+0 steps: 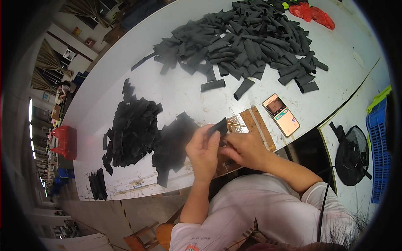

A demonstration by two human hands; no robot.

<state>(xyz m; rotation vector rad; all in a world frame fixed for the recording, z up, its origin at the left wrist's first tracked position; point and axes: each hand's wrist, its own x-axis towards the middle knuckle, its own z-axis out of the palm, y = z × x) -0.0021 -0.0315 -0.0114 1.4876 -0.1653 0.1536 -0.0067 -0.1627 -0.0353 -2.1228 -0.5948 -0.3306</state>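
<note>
Between thumb and fingers, my left hand [204, 151] grips a small piece of black fabric [218, 127], its upper end sticking out past the fingertips. My right hand [250, 150] is closed close against the lower part of that piece, fingers bent inward; what sits in its fingertips is hidden. Under both hands lies a brown board [256, 125] with a shiny taped patch. Just left of my left hand spreads a pile of flat black fabric pieces [173, 142], with a taller black pile [134, 131] beyond it.
A big heap of dark grey fabric tubes [247, 46] covers the table's far side. Right of the board lies a lit phone [281, 115]. Red plastic bags [312, 14] [65, 142] rest at the far right and left edge. A blue crate [379, 146] and black mesh item [354, 157] stand right.
</note>
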